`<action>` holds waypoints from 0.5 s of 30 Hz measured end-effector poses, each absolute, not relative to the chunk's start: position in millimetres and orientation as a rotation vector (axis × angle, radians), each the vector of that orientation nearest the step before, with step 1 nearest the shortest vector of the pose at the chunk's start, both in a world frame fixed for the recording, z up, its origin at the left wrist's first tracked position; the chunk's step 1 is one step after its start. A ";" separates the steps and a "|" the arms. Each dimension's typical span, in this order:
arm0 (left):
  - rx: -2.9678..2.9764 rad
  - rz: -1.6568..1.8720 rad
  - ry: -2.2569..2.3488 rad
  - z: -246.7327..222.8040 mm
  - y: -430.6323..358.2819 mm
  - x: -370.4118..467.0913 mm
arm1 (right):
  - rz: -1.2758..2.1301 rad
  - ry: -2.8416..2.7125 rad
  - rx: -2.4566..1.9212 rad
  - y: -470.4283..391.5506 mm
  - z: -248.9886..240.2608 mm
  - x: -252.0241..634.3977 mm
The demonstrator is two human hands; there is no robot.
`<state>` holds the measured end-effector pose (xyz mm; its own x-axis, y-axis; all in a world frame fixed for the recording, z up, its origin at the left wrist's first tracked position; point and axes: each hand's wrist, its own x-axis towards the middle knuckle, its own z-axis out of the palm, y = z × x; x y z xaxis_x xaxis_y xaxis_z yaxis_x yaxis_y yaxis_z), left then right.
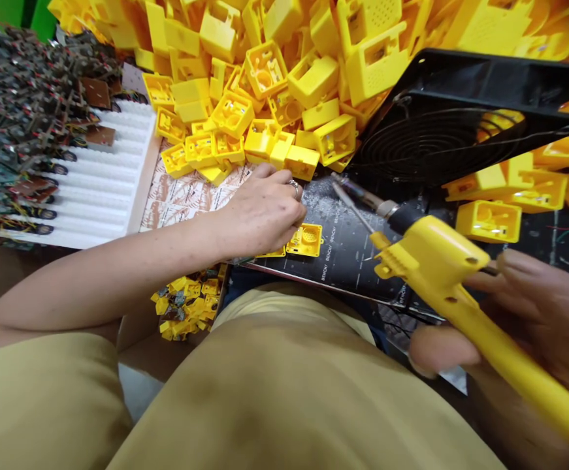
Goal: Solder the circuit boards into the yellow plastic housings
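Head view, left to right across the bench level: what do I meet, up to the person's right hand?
Heaped circuit boards → white ridged tray's bare part → left hand → open yellow housing → yellow tool's metal front end → right hand.

Smooth, glossy plastic soldering gun body [441, 251]

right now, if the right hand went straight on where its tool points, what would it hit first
Probably the yellow case at the near edge of the pile, met tip-first by the yellow tool in the right hand. Depth is unclear, so it might pass above.
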<state>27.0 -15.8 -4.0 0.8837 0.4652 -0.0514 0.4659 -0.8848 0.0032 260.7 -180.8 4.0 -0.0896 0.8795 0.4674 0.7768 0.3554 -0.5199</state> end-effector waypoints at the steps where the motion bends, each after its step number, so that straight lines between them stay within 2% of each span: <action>1: 3.030 -0.073 0.741 -3.5 -15.4 26.1 | 0.129 -1.955 -1.405 -176.1 3.7 257.4; 6: 2.876 0.147 0.768 5.7 -18.8 3.8 | -0.064 -2.191 -1.174 -141.9 -15.9 248.9; 10: 2.692 0.357 0.833 1.1 -37.1 -17.0 | 0.003 -2.224 -1.101 -126.3 -37.4 243.4; 15: 2.842 0.647 0.869 -26.9 -53.1 -18.7 | 0.064 -2.221 -1.062 -116.6 -55.3 221.9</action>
<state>-18.7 -53.1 -26.9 0.7470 0.5538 0.3678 0.5115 -0.8322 0.2143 221.9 -116.6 -55.3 -0.4473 0.7077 0.5469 0.6752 0.6682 -0.3124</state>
